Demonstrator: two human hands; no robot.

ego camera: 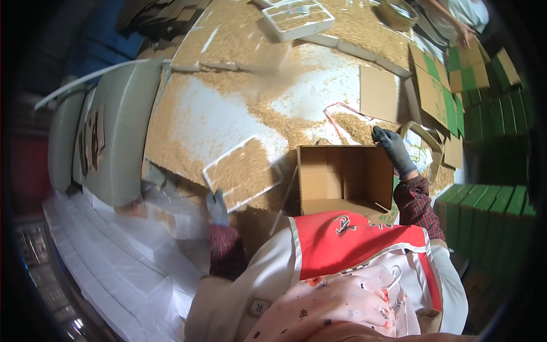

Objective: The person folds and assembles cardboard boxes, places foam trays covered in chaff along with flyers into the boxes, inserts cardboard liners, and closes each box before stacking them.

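My left hand [218, 208], in a grey glove, is at the near left corner of a shallow white-rimmed tray [204, 174] and appears to grip its edge. The tray holds a layer of loose tan bits [245, 169]; both tray and hand are slightly blurred. A cardboard box [345, 181], its open side facing me, stands against my front with a bare brown interior. My right hand [391, 147], in a dark glove, is over the box's far right corner with bent fingers. Whether those fingers hold anything cannot be told.
Loose tan bits cover much of the white table [205, 111]. A red-edged scoop-like frame [335, 122], a flat cardboard piece [378, 92] and a basket [431, 145] lie beyond the box. Green cartons [478, 205] stand right. A co-worker's hand [466, 34] is at far right.
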